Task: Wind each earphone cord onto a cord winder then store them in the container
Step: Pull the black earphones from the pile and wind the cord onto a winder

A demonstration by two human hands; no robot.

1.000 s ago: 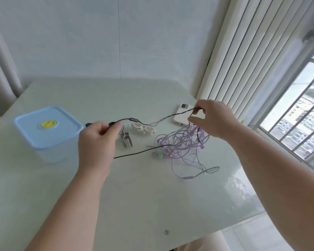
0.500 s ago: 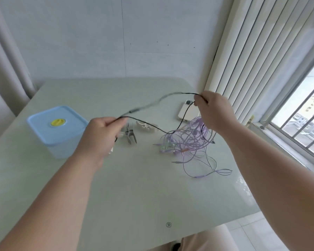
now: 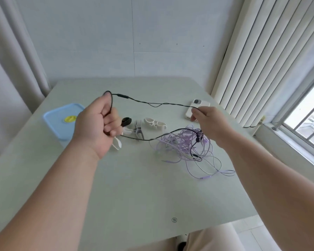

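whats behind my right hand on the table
A white phone lies back up behind the right hand, which pinches the black cord. The hand covers the phone's near right part, so that end cannot be seen.

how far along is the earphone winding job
Done: nothing visibly; no cord is wound and the blue container is lidded. In hand: the black cord, held between the left hand and right hand. Left: winding it, the tangled purple cords, with white winders lying unused, then storing.

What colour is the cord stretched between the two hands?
Black. The cord shows best in the head view.
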